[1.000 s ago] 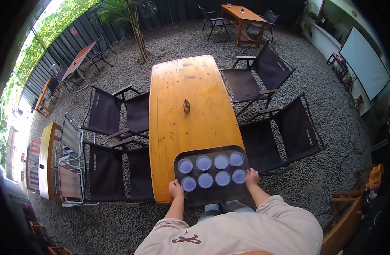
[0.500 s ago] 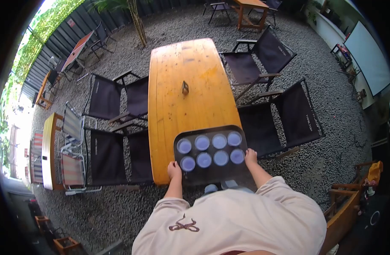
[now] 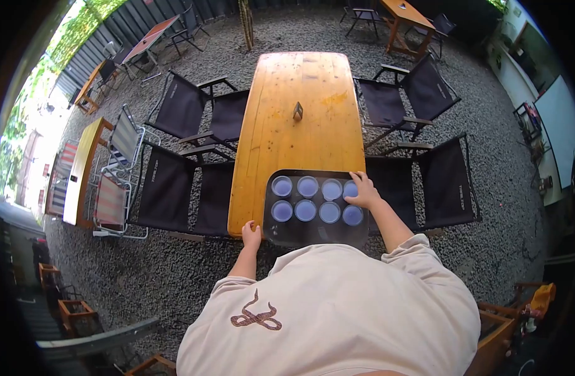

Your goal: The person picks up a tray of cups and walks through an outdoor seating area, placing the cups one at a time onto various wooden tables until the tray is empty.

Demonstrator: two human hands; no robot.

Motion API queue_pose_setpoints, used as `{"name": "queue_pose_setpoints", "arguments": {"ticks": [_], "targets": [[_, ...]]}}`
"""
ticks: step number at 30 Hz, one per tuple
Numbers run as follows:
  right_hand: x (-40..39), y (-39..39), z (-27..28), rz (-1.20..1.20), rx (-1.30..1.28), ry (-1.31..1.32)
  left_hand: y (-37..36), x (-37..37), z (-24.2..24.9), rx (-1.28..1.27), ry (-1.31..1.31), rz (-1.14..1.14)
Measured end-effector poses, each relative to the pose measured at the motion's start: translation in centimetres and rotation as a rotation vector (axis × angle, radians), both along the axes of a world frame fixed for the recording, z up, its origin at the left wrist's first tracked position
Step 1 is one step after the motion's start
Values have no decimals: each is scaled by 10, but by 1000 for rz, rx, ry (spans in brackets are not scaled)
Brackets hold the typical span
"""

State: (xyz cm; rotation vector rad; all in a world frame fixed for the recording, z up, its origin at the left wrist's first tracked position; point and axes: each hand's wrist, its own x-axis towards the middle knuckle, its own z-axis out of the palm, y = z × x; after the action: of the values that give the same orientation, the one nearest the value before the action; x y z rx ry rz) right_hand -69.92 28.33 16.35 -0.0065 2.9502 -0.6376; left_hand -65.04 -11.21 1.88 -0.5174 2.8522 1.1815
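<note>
A dark rectangular tray [image 3: 287,237] rests on the near end of the wooden table [image 3: 300,147]. Two rows of round cups hold something pale purple; one in the front row is a cup [image 3: 282,211] at the left. My right hand [image 3: 365,193] reaches over the tray's right side, thumb and fingers around the back-right cup [image 3: 349,188], partly hiding it. Beside the tray's left edge is my left hand [image 3: 252,237], at the table's near corner, fingers loosely bent and apart, holding nothing I can see.
A small dark stand [image 3: 297,111] is on the table's middle. Black folding chairs flank both long sides, such as a left chair [image 3: 167,191] and a right chair [image 3: 449,182]. Gravel [image 3: 193,276] covers the ground. Striped chairs [image 3: 116,200] stand by another table at left.
My right hand has left the tray's right edge and moved onto the back-right cup. My left hand has come off the tray's left edge. The camera view has shifted.
</note>
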Motion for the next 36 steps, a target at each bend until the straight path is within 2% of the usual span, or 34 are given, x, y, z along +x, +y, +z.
{"name": "queue_pose_setpoints", "arguments": {"ticks": [4, 8, 14, 19, 24, 28, 29, 33, 36], "targets": [[-19, -9, -4, 176, 202, -225, -10, 20, 1, 41, -42, 51], [-33, -9, -26, 173, 196, -322, -21, 42, -1, 43, -99, 114], [-63, 2, 4, 221, 147, -251, -20, 83, -1, 60, -111, 190], [-126, 1, 19, 196, 194, -94, -16, 113, -3, 51, -107, 257], [-207, -14, -15, 147, 181, -22, -9, 137, 1, -13, -145, 319], [-258, -25, -43, 132, 196, -84, -13, 162, 0, -115, -132, 224], [-265, -28, -49, 115, 208, -92, -11, 166, 2, -39, -206, 278], [-280, -37, -51, 72, 244, -186, -3, 167, 33, -46, -323, 271], [-278, -39, -48, 61, 261, -261, -4, 173, 35, -54, -318, 310]]}}
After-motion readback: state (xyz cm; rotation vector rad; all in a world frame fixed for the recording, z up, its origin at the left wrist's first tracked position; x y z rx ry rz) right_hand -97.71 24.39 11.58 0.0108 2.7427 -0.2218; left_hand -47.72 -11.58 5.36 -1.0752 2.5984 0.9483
